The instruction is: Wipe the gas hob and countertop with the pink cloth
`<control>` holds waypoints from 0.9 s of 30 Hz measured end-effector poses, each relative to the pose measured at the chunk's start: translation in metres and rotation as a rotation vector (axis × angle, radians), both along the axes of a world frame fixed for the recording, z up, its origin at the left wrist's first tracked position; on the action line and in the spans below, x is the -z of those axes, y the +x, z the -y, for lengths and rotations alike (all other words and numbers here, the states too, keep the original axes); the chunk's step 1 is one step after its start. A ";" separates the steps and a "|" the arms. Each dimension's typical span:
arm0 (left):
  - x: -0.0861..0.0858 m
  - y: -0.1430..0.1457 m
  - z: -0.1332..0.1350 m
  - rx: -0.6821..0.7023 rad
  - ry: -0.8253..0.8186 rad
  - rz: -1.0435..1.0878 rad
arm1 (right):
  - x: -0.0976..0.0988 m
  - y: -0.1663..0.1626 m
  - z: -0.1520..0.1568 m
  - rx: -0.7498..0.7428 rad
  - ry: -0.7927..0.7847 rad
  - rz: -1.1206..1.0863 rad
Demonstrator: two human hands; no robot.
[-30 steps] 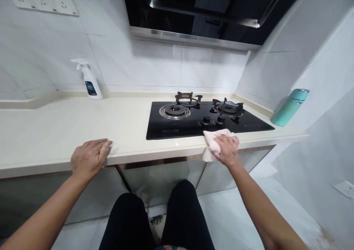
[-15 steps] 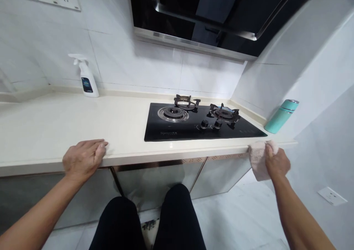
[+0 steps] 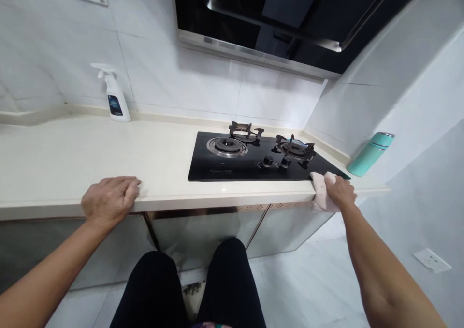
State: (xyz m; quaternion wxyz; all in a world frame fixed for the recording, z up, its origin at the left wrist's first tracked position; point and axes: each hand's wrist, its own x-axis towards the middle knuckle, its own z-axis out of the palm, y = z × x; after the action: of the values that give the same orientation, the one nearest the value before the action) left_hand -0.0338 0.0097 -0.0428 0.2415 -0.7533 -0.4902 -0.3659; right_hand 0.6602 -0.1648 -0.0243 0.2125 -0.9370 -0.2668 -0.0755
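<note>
My right hand (image 3: 340, 190) grips a pale pink cloth (image 3: 321, 196) and presses it on the front edge of the cream countertop (image 3: 72, 158), just right of the black gas hob (image 3: 253, 161). Part of the cloth hangs over the edge. My left hand (image 3: 108, 200) rests palm down on the counter's front edge at the left, its fingers curled over the rim with nothing in them. The hob has two burners with grates and two knobs (image 3: 275, 162) near its front.
A white spray bottle (image 3: 115, 95) stands at the back of the counter against the tiled wall. A teal flask (image 3: 369, 147) leans at the right end by the side wall. A dark range hood (image 3: 282, 13) hangs over the hob. My legs (image 3: 192, 289) show below, before the cabinets.
My right hand slid the cloth rightward along the counter's front edge to below the right end, then came back up and slightly left onto the edge. My left hand stayed put.
</note>
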 end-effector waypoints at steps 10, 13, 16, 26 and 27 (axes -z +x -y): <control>-0.001 0.008 0.007 -0.025 -0.088 0.030 | -0.017 -0.147 -0.049 -0.397 -0.292 0.306; 0.000 0.009 0.008 -0.007 -0.096 0.062 | -0.024 -0.212 -0.060 -0.528 -0.326 0.440; 0.000 0.010 0.009 0.017 -0.097 0.090 | -0.028 -0.273 -0.069 -0.676 -0.271 0.541; 0.002 0.009 0.019 0.019 0.005 0.042 | -0.043 -0.320 -0.125 -1.141 0.134 0.187; 0.003 0.009 0.020 0.024 0.020 0.041 | -0.048 -0.307 -0.133 -1.084 0.165 0.152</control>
State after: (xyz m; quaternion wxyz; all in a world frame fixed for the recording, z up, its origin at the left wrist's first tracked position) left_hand -0.0244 -0.0106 -0.0453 0.2344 -0.7491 -0.4823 -0.3889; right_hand 0.3536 -0.0313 0.0236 0.2739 -0.6376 -0.7187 -0.0435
